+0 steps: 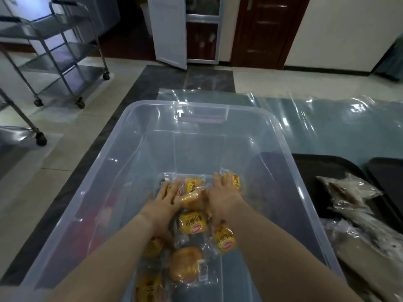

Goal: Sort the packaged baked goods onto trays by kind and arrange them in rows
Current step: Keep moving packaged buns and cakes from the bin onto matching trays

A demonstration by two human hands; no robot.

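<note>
A large clear plastic bin fills the middle of the view. Several yellow-labelled bun packets lie on its bottom, along with a round bun in clear wrap. Both my hands reach down into the bin. My left hand lies flat, fingers spread, on the packets at the far left of the pile. My right hand rests palm down on the packets at the far right, fingers over a yellow packet. Neither hand has closed around a packet.
To the right a black tray holds brown baked goods in clear wrappers; a second black tray sits beyond. Clear plastic sheeting covers the floor. Steel wheeled trolleys stand at the left.
</note>
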